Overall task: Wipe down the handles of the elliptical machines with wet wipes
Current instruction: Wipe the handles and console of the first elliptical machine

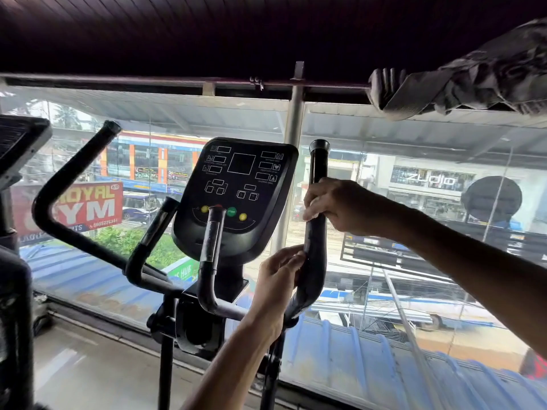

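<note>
A black elliptical machine stands before a window, its console (236,196) in the middle. Its right moving handle (317,161) rises upright to the right of the console. My right hand (340,205) grips this handle about halfway up, fingers curled round it. Lower down, my left hand (279,279) holds the same handle at its bend, fingers wrapped on the left side. I cannot make out a wet wipe in either hand. The left moving handle (68,184) curves up at the far left. Two short inner handles (211,250) stand below the console.
A large glass window (414,232) runs behind the machine, with a street and shop signs outside. A rolled-up grey curtain (461,81) hangs on a rail at the top right. Part of another machine (14,261) stands at the left edge. A tiled floor (88,365) lies below.
</note>
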Demonstrator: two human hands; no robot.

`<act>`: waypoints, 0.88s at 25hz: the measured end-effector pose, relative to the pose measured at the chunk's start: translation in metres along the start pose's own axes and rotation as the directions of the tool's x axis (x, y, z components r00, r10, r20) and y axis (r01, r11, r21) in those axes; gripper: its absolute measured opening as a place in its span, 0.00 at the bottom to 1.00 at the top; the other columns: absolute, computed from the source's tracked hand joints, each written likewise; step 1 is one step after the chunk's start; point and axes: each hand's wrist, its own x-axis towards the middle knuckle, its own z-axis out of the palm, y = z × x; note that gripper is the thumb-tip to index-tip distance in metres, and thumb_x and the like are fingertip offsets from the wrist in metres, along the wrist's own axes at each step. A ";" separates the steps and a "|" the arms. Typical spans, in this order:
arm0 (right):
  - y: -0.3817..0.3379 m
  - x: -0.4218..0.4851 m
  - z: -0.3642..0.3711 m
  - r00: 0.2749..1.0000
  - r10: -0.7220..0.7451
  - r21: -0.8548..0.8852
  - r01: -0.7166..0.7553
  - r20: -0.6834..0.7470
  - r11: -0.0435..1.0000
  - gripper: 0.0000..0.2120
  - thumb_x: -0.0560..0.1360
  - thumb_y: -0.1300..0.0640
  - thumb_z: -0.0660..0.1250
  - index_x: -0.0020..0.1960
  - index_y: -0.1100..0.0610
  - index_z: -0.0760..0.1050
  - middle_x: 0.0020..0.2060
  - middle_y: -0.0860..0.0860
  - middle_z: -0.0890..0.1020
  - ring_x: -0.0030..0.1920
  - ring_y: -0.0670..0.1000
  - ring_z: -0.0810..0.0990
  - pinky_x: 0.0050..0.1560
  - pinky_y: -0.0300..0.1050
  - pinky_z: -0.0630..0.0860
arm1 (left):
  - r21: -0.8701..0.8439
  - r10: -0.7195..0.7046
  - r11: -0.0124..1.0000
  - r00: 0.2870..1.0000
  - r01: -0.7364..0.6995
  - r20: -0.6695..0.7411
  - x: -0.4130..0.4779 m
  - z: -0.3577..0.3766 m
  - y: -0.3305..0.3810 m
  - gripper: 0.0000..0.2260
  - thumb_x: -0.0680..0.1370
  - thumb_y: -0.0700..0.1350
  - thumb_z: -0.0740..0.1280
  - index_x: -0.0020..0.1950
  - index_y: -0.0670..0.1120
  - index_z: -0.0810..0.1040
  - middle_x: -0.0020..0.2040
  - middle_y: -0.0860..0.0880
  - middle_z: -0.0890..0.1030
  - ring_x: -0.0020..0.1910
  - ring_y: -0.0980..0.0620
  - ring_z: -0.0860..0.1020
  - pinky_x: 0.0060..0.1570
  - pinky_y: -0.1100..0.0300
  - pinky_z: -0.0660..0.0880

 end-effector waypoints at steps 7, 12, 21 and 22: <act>0.028 0.029 0.001 0.963 0.159 -0.174 -0.199 -0.218 0.965 0.16 0.69 0.77 0.71 0.52 0.62 0.86 0.47 0.58 0.83 0.49 0.62 0.81 0.50 0.44 0.73 | 0.112 0.010 0.994 0.999 -0.005 -0.041 -0.004 0.001 -0.013 0.12 0.84 0.46 0.64 0.51 0.41 0.85 0.45 0.45 0.86 0.45 0.52 0.82 0.49 0.60 0.74; 0.004 0.012 0.005 0.993 0.057 -0.171 -0.075 -0.107 0.982 0.17 0.67 0.80 0.71 0.48 0.63 0.87 0.43 0.56 0.84 0.46 0.60 0.82 0.40 0.55 0.82 | 0.139 0.001 0.990 1.000 0.000 -0.001 -0.007 -0.008 -0.008 0.14 0.85 0.42 0.62 0.43 0.45 0.84 0.40 0.51 0.85 0.41 0.59 0.81 0.42 0.70 0.75; -0.029 -0.025 0.004 0.971 0.122 -0.050 -0.135 -0.208 0.990 0.18 0.72 0.77 0.69 0.56 0.61 0.86 0.47 0.56 0.84 0.46 0.59 0.82 0.44 0.53 0.82 | 0.079 -0.020 0.997 1.000 0.019 0.011 -0.016 -0.006 -0.006 0.13 0.85 0.40 0.61 0.47 0.46 0.85 0.44 0.51 0.87 0.46 0.54 0.83 0.49 0.62 0.78; -0.033 -0.029 0.008 0.965 0.144 -0.059 -0.161 -0.220 0.985 0.19 0.73 0.77 0.70 0.58 0.61 0.85 0.49 0.56 0.84 0.46 0.59 0.82 0.43 0.55 0.82 | 0.067 -0.026 0.997 1.000 0.025 0.009 -0.018 -0.006 -0.006 0.13 0.85 0.40 0.61 0.48 0.46 0.85 0.43 0.51 0.87 0.45 0.55 0.83 0.48 0.64 0.78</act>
